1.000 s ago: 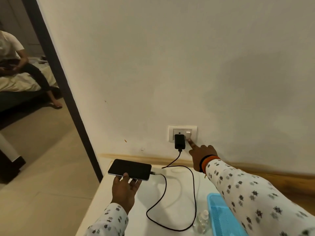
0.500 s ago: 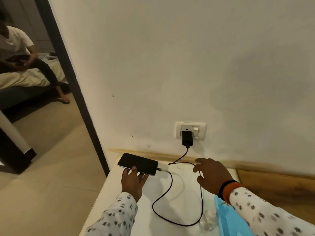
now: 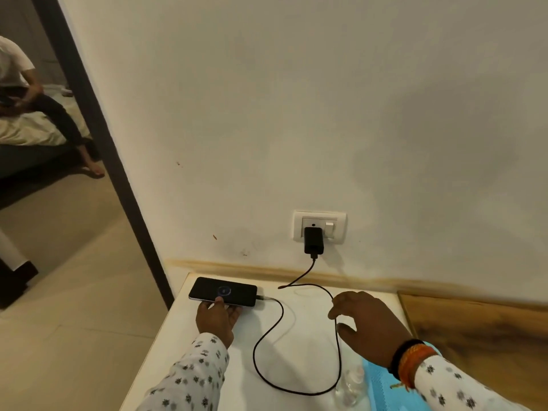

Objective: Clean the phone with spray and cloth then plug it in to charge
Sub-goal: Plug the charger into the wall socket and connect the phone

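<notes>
Spray bottle (image 3: pixel 351 384) blurred — blue cloth (image 3: pixel 385 390) cut off by the bottom edge

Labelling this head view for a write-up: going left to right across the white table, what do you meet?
Phone → left hand → right hand → blue cloth.

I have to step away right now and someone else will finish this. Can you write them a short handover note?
Left hand: fingers on the near edge of the phone, which sits at the table's far left corner.
Right hand: open, empty, over the cable.
Charger is in the wall socket; the cable runs to the phone, and the screen shows a round icon, probably charging.
Spray bottle and blue cloth lie at the near right edge.
Done: plugged in. Left: let go of the phone. Whether it was cleaned cannot be told.
</notes>
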`<state>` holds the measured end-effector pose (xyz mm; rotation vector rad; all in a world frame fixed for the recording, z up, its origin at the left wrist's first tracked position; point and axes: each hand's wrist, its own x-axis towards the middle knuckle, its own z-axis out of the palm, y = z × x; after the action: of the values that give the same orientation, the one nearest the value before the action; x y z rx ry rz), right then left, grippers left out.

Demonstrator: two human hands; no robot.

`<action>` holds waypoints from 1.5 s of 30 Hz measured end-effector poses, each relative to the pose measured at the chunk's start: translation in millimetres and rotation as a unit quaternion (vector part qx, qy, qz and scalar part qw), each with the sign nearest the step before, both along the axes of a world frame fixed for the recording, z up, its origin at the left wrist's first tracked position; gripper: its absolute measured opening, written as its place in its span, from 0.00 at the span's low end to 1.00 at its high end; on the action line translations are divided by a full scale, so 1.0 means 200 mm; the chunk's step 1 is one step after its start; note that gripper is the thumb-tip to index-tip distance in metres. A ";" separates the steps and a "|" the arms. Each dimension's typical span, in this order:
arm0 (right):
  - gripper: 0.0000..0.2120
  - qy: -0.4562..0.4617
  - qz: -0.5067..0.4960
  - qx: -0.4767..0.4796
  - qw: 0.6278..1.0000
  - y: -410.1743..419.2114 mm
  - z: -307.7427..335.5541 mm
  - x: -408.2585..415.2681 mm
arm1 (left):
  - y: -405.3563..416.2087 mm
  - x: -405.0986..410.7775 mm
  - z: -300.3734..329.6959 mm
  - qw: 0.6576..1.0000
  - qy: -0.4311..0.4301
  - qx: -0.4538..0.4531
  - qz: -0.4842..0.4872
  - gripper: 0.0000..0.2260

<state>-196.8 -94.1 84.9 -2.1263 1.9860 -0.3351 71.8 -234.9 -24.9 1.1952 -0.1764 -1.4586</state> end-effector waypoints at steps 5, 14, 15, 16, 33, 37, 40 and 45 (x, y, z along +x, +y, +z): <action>0.12 -0.016 0.009 -0.003 1.000 0.00 0.01 0.02 | -0.05 0.03 -0.03 0.999 -0.003 0.034 -0.007 0.15; 0.11 -0.035 0.007 -0.010 0.999 -0.01 0.03 0.03 | -0.08 0.05 -0.05 0.996 -0.044 0.057 -0.047 0.19; 0.11 -0.037 0.007 -0.009 0.999 -0.01 0.03 0.03 | -0.08 0.05 -0.04 0.996 -0.050 0.065 -0.043 0.19; 0.11 -0.037 0.008 -0.008 0.999 -0.01 0.04 0.04 | -0.09 0.05 -0.03 0.995 -0.047 0.078 -0.034 0.19; 0.11 -0.064 -0.024 0.003 0.998 0.14 0.15 0.07 | -0.04 0.06 0.13 0.989 -0.046 0.079 -0.114 0.19; 0.13 -0.063 -0.034 0.023 0.997 0.17 0.13 0.09 | 0.08 0.01 0.14 0.982 -0.110 0.068 -0.136 0.13; 0.20 -0.064 -0.038 0.041 0.996 0.17 0.10 0.11 | 0.22 -0.03 0.12 0.963 -0.193 0.023 -0.188 0.13; 0.32 -0.062 -0.033 0.076 0.995 0.17 0.06 0.18 | 0.35 -0.11 0.13 0.921 -0.335 -0.010 -0.200 0.19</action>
<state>-161.4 -60.9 96.3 -1.9033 1.9489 -0.3083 49.5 -164.3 1.4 1.6764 -0.9497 -1.3208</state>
